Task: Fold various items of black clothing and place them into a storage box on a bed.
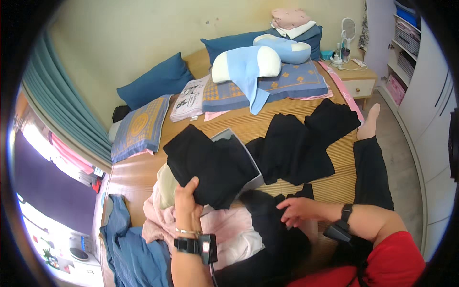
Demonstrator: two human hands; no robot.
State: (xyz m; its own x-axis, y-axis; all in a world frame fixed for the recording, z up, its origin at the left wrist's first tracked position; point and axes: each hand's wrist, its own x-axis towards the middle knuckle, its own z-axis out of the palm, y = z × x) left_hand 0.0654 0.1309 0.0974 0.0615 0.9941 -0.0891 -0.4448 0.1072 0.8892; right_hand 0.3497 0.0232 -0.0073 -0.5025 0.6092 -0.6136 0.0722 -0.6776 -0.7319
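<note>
- clearly, the left hand (188,200) grasps the near edge of a folded black garment (208,165), thumb on top; the fingers beneath are mostly hidden.
- that garment sits over the left part of a pale grey open-topped box (256,181) on the bed mat (337,191); whether it rests on the rim or is held just above it, i cannot tell.
- the right hand (302,210) has its fingers loosely bent over dark cloth (265,213) near the person's lap; whether it pinches any of it cannot be told.
- more black garments (299,150) lie loosely to the right of the box, and pink fabric (220,227) spreads below it.
- as a judgement, the folded piece should be light, soft and limp, not fragile, perhaps a little slippery between its layers; it would sag or unfold if pinched at one corner.
- the better hold is likely a flat palm under the fold with the thumb above, the other hand backing the far edge.
- on writing: no label shows on the black cloth or on the visible box wall. the white pillow (190,99) bears a dark print, and the left wrist device (206,248) has a small red-and-white mark; neither is clear enough to read.
</note>
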